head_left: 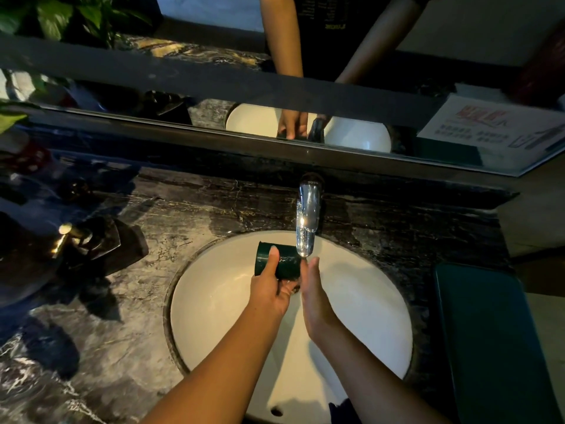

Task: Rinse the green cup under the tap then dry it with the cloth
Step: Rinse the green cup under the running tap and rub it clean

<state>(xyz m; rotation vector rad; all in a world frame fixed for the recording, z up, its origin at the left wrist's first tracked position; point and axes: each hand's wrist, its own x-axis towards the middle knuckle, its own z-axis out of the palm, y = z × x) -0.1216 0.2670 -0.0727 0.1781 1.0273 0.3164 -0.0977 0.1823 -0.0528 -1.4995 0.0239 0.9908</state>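
1. Currently, the dark green plastic cup is held sideways beneath the chrome tap, toward twelve o'clock in the white round basin.
2. It is grasped by the left grip; the right grip is released beside it.
3. Rinsing is judged under way; drying is not yet done.

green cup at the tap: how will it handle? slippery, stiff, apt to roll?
Likely slippery: the green cup sits right under the tap spout and glistens. Probably stiff and light: the left hand holds it sideways with its thumb on top, and the walls look undented. Its sides are round, so laid in the sink it may roll.
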